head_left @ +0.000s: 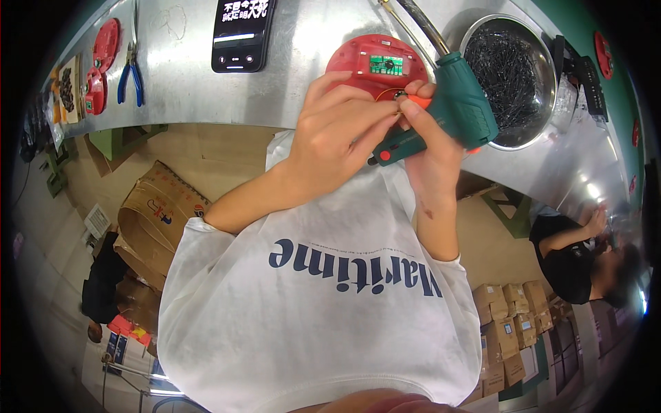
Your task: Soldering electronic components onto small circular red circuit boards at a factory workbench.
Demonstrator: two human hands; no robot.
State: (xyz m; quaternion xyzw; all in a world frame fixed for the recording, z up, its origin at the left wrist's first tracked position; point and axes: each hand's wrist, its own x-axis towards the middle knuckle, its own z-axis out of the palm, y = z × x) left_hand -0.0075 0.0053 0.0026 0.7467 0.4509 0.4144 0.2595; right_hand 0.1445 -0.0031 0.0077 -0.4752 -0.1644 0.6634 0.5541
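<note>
My left hand (339, 127) is closed, its fingertips pinching a thin yellow wire (391, 91). Close beside it, my right hand (435, 134) is wrapped around a green soldering gun (469, 103) with an orange trigger (418, 101). The right thumb and forefinger also meet at a small dark part by the wire, too small to name. The gun's metal barrel (427, 27) points toward the far side of the table. Just beyond my fingers lies a round red plastic housing (344, 58) with a green circuit board (377, 65). My left fingers partly cover its near side.
On the metal table (179, 82) lie a phone (241, 34), blue-handled pliers (129, 79) and red plastic shells (105, 47). A steel bowl (511, 140) of black wires (506, 69) stands right. Another person (568, 255) works at far right. Cardboard boxes (506, 337) are stacked behind.
</note>
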